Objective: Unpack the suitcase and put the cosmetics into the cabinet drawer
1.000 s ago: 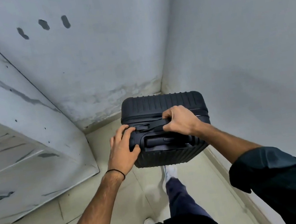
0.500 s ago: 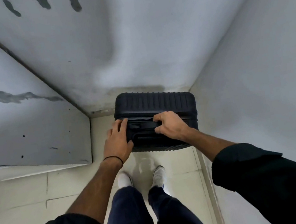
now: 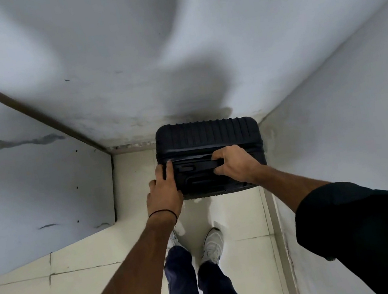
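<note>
A black ribbed hard-shell suitcase (image 3: pixel 207 133) stands upright in the corner where two white walls meet, seen from above. My right hand (image 3: pixel 235 165) curls round the handle on its top. My left hand (image 3: pixel 164 193) rests on the top's left end with the fingers laid fairly straight over the edge. The case is closed. No cosmetics and no drawer show.
A white cabinet side panel (image 3: pixel 37 192) with dark scuffs stands at the left, close to the suitcase. The right wall (image 3: pixel 347 110) runs alongside. Cream floor tiles (image 3: pixel 239 216) lie between, with my legs and white shoes (image 3: pixel 212 245) on them.
The view has tilted down and closer over the suitcase. My left hand's fingers have slid to the case's left end while the right hand keeps hold of the handle.
</note>
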Demonstrator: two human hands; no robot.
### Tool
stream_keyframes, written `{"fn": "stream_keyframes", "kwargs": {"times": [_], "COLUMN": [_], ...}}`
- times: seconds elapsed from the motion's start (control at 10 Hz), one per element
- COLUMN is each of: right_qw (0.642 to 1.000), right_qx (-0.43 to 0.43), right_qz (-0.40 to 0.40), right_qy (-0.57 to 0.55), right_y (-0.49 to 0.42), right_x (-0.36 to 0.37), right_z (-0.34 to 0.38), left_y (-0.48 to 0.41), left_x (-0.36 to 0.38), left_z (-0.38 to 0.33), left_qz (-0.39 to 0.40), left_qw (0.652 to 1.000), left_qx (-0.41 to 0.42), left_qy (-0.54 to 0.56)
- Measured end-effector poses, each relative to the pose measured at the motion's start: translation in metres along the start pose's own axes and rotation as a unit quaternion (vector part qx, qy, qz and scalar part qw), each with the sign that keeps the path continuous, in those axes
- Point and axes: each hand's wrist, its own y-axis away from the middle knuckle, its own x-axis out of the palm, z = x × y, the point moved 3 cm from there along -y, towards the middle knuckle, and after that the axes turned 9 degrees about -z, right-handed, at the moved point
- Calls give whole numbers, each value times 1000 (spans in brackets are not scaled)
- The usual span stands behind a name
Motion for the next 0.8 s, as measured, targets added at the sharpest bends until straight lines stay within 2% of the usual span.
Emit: {"fn": "stream_keyframes", "kwargs": {"times": [0.2, 0.4, 0.6, 0.7, 0.8], "right_qw": [998, 997, 993, 993, 988], "right_qx": [55, 62, 68, 90, 130], "right_qz": [2, 23, 0, -52, -84], "right_qy": [-12, 24, 98, 61, -26], "right_y": [-23, -26, -26, -10, 15], "right_x": [27, 50, 38, 25, 13], "right_z": [-32, -47, -49, -39, -25], "left_y": [-19, -24, -24, -8, 10], "left_x": [37, 66, 67, 51, 23], "left_z": [7, 19, 12, 1, -17], "left_qz": [61, 156, 169, 150, 91], "left_qw": [998, 987, 985, 988, 995], "left_qx": [1, 21, 23, 15, 28], "left_qy": [25, 44, 35, 30, 16]}}
